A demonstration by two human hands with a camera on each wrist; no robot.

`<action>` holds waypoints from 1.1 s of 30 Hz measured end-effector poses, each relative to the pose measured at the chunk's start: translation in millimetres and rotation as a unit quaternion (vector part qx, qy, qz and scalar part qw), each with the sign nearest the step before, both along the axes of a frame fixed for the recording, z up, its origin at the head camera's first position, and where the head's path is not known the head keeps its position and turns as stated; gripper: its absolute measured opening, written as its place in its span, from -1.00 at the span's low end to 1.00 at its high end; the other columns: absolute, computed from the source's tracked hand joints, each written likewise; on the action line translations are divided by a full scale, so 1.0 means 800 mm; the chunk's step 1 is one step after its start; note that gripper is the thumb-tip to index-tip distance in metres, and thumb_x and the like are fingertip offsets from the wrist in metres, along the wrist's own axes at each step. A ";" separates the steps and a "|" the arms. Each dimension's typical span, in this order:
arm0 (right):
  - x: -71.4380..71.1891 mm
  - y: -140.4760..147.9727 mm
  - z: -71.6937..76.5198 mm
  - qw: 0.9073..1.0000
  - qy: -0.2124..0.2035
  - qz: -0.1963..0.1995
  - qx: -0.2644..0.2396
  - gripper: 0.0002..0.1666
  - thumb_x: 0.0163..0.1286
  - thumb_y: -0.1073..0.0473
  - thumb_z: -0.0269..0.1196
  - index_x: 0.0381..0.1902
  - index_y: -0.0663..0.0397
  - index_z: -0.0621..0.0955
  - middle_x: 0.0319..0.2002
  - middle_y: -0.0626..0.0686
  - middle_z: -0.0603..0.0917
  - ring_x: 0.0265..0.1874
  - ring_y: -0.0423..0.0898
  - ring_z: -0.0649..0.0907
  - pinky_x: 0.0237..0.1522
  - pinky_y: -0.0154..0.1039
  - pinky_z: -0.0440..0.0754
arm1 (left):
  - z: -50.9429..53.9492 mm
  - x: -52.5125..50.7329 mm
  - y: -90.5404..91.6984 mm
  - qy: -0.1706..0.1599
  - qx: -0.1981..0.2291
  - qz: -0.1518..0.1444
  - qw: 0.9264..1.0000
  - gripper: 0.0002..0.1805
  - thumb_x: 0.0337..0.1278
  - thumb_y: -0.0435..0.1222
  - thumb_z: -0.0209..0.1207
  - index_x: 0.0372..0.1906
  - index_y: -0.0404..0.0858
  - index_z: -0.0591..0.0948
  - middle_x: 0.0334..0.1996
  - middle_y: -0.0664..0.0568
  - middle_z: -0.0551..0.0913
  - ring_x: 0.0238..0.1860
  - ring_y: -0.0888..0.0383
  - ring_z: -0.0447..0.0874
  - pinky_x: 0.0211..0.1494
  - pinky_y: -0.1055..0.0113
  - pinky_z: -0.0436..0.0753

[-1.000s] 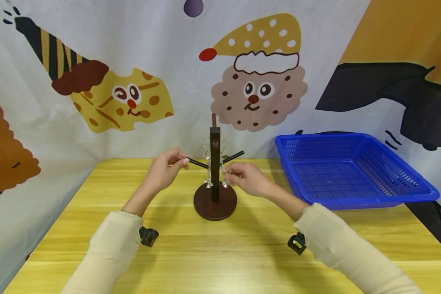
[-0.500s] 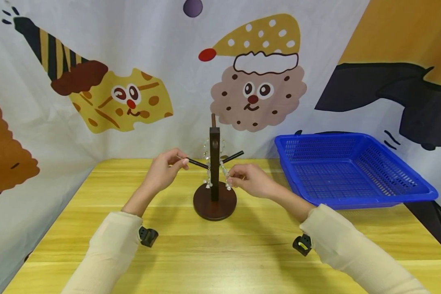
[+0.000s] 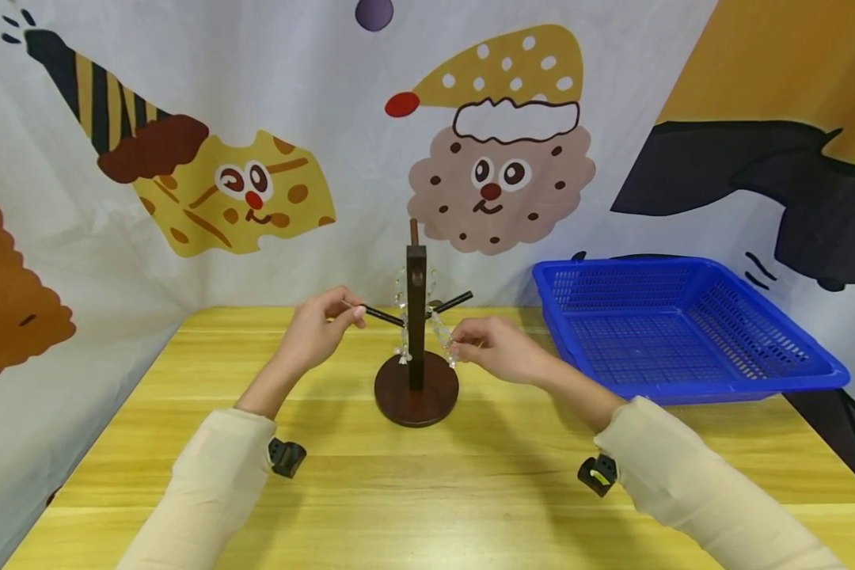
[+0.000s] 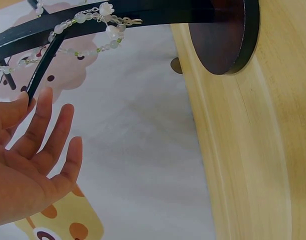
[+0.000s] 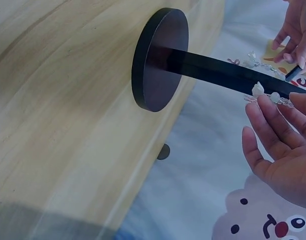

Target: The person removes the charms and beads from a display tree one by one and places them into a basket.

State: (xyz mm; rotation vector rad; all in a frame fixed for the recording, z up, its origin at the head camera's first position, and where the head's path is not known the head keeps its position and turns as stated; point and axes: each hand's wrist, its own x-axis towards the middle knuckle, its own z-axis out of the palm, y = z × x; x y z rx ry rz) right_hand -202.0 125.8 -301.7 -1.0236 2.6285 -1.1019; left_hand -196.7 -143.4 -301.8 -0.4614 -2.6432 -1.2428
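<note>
A dark wooden stand [image 3: 416,324] with a round base [image 3: 408,404] and side pegs stands upright on the table. The thumb and finger of my left hand [image 3: 315,331] pinch the outer end of the left peg [image 4: 45,62]. From that peg hangs a beaded strand [image 4: 81,18] with white flower charms, close against the post. On the other side, my right hand [image 3: 502,348] pinches the lower part of a second beaded strand [image 3: 440,328], drawing it slantwise away from the post. Its upper end is at the right peg [image 3: 457,301]. My right fingers partly cover this strand.
A blue plastic basket [image 3: 684,394] sits at the right rear of the wooden table [image 3: 370,499]. Behind the table's back edge hangs a white cloth [image 3: 256,79] with cartoon prints. One more brown peg [image 3: 415,233] rises at the stand's top.
My right hand has moved slightly to the right, pulling the lower end of its beaded strand away from the post. The left hand stays on the peg.
</note>
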 end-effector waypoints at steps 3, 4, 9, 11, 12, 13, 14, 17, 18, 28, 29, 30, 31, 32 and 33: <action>0.000 0.002 0.002 1.000 -0.003 -0.001 0.001 -0.89 0.31 0.28 0.14 -0.32 0.15 0.62 -0.48 -0.09 0.62 -0.46 -0.15 0.57 -0.43 -0.26 0.49 | 0.000 0.000 0.000 -0.002 -0.002 0.001 1.000 -0.87 0.27 -0.32 0.03 -0.22 -0.28 0.56 -0.41 -0.05 0.65 -0.27 0.00 0.60 -0.41 0.25 0.35; 0.001 0.002 0.003 1.000 -0.005 -0.001 0.002 -0.89 0.31 0.28 0.14 -0.32 0.15 0.62 -0.48 -0.09 0.62 -0.47 -0.18 0.57 -0.43 -0.26 0.49 | 0.000 0.000 0.000 -0.003 -0.001 0.001 1.000 -0.87 0.28 -0.32 0.03 -0.22 -0.28 0.56 -0.41 -0.05 0.65 -0.27 0.00 0.61 -0.40 0.25 0.35; 0.001 0.006 0.005 1.000 -0.006 0.001 0.003 -0.89 0.31 0.29 0.14 -0.31 0.19 0.62 -0.46 -0.06 0.64 -0.48 -0.21 0.58 -0.41 -0.26 0.51 | -0.001 -0.001 0.000 0.000 0.001 0.002 1.000 -0.87 0.27 -0.32 0.03 -0.22 -0.29 0.56 -0.42 -0.05 0.65 -0.28 0.00 0.60 -0.39 0.25 0.35; 0.002 0.007 0.006 1.000 -0.002 0.003 0.003 -0.89 0.31 0.31 0.14 -0.32 0.21 0.61 -0.46 -0.03 0.64 -0.48 -0.20 0.58 -0.41 -0.27 0.51 | -0.002 -0.002 0.000 0.002 0.003 0.002 1.000 -0.87 0.27 -0.33 0.04 -0.23 -0.30 0.56 -0.44 -0.05 0.65 -0.30 0.00 0.60 -0.42 0.26 0.33; 0.002 0.008 0.007 1.000 0.001 0.003 0.004 -0.89 0.30 0.32 0.14 -0.32 0.21 0.61 -0.46 -0.02 0.65 -0.48 -0.19 0.58 -0.42 -0.27 0.51 | -0.002 -0.002 0.000 0.004 0.004 0.002 1.000 -0.87 0.26 -0.33 0.04 -0.23 -0.31 0.56 -0.44 -0.05 0.65 -0.30 0.00 0.60 -0.43 0.26 0.32; 0.002 0.009 0.008 1.000 0.002 0.001 0.004 -0.90 0.30 0.33 0.14 -0.32 0.22 0.61 -0.46 0.00 0.65 -0.48 -0.18 0.58 -0.41 -0.27 0.51 | -0.002 -0.002 0.000 0.005 0.005 0.002 1.000 -0.87 0.26 -0.34 0.05 -0.24 -0.31 0.56 -0.45 -0.05 0.65 -0.31 0.00 0.59 -0.45 0.26 0.31; 0.003 0.010 0.009 1.000 0.004 0.001 0.004 -0.90 0.29 0.33 0.14 -0.32 0.23 0.61 -0.46 0.02 0.65 -0.48 -0.18 0.58 -0.41 -0.27 0.51 | -0.002 -0.001 0.000 0.006 0.006 0.002 1.000 -0.87 0.26 -0.34 0.05 -0.24 -0.31 0.56 -0.45 -0.05 0.65 -0.31 0.00 0.59 -0.46 0.27 0.30; 0.003 0.013 0.010 1.000 0.008 0.001 0.006 -0.91 0.28 0.35 0.15 -0.33 0.21 0.61 -0.45 0.02 0.65 -0.49 -0.19 0.58 -0.41 -0.28 0.51 | -0.001 0.000 0.001 0.003 0.003 0.003 1.000 -0.87 0.26 -0.33 0.04 -0.24 -0.30 0.56 -0.44 -0.06 0.65 -0.33 0.01 0.58 -0.48 0.27 0.28; 0.003 0.014 0.010 1.000 0.006 0.001 0.004 -0.92 0.28 0.35 0.16 -0.33 0.21 0.61 -0.45 0.01 0.65 -0.48 -0.19 0.58 -0.40 -0.28 0.52 | 0.000 0.000 0.001 0.001 0.003 0.003 1.000 -0.87 0.27 -0.33 0.03 -0.24 -0.30 0.56 -0.44 -0.06 0.65 -0.33 0.02 0.58 -0.48 0.27 0.28; 0.004 0.018 0.012 1.000 -0.005 0.001 -0.001 -0.91 0.28 0.34 0.16 -0.31 0.24 0.61 -0.42 0.04 0.66 -0.43 -0.16 0.63 -0.35 -0.27 0.55 | 0.000 0.001 0.001 0.002 0.003 0.002 1.000 -0.87 0.28 -0.32 0.02 -0.25 -0.29 0.55 -0.43 -0.09 0.65 -0.30 -0.01 0.58 -0.48 0.27 0.28; 0.004 0.018 0.013 1.000 -0.006 -0.001 0.001 -0.91 0.28 0.34 0.16 -0.30 0.23 0.61 -0.42 0.04 0.67 -0.43 -0.19 0.62 -0.35 -0.26 0.55 | 0.000 0.001 0.001 0.001 0.003 0.003 1.000 -0.87 0.28 -0.33 0.03 -0.25 -0.29 0.55 -0.43 -0.08 0.65 -0.30 0.00 0.58 -0.48 0.27 0.28; 0.004 0.018 0.013 1.000 -0.004 -0.001 0.002 -0.91 0.28 0.34 0.16 -0.30 0.23 0.61 -0.42 0.03 0.66 -0.44 -0.20 0.61 -0.35 -0.26 0.55 | 0.000 0.001 0.001 0.000 0.003 0.004 1.000 -0.88 0.28 -0.33 0.03 -0.25 -0.29 0.55 -0.43 -0.08 0.65 -0.30 0.00 0.58 -0.48 0.27 0.28; 0.005 0.019 0.014 1.000 -0.004 -0.002 0.003 -0.91 0.28 0.33 0.16 -0.30 0.24 0.61 -0.42 0.03 0.66 -0.44 -0.20 0.61 -0.36 -0.26 0.55 | 0.000 0.001 0.001 -0.001 0.002 0.003 1.000 -0.88 0.28 -0.33 0.02 -0.24 -0.29 0.55 -0.43 -0.08 0.65 -0.30 0.00 0.58 -0.48 0.27 0.28; 0.005 0.019 0.014 1.000 -0.004 -0.003 0.004 -0.91 0.28 0.34 0.16 -0.30 0.24 0.61 -0.42 0.02 0.66 -0.44 -0.20 0.61 -0.36 -0.26 0.55 | 0.000 0.001 0.001 -0.002 0.002 0.003 1.000 -0.87 0.28 -0.33 0.02 -0.24 -0.29 0.55 -0.43 -0.07 0.65 -0.30 0.00 0.58 -0.47 0.27 0.29; 0.005 0.020 0.014 1.000 -0.003 -0.004 0.005 -0.90 0.28 0.33 0.16 -0.30 0.25 0.61 -0.43 0.00 0.66 -0.44 -0.20 0.61 -0.36 -0.26 0.54 | 0.000 0.001 0.001 -0.002 0.001 0.003 1.000 -0.87 0.28 -0.33 0.02 -0.24 -0.30 0.55 -0.43 -0.07 0.65 -0.30 0.00 0.58 -0.47 0.27 0.30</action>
